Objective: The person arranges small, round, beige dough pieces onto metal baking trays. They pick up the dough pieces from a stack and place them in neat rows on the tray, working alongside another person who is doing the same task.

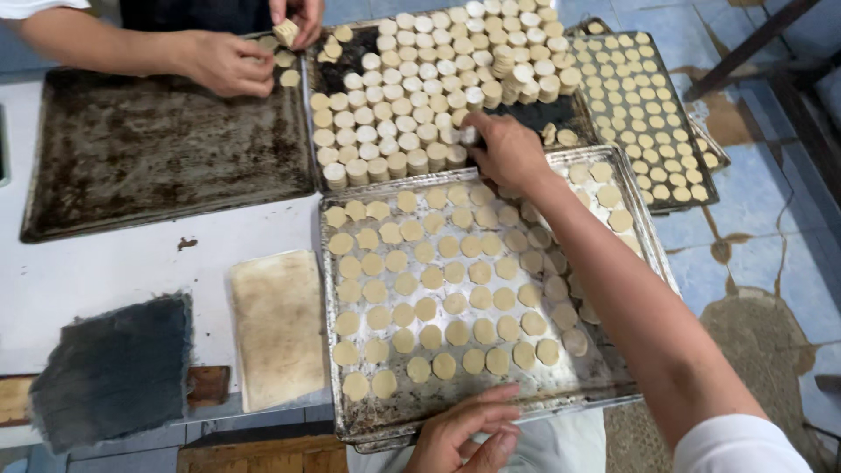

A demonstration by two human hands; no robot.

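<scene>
Two hands: left hand (462, 435) on near tray (336, 350) rim, right hand (504, 149) at far rim.

light: even, soft | shadows: faint | focus: sharp | edges: slightly bowed

No packages, labels, signs or screens visible

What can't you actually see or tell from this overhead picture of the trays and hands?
- Right hand: its fingertips curl under at the stacked dough rounds, so whether they grip one is unclear.
- Left hand: cut off by the bottom edge where it rests at the near tray.
- Another person's hands: arms and body cut off by the top edge.
- Far right tray: partly hidden under the middle tray; its rounds are too small to count.
</scene>
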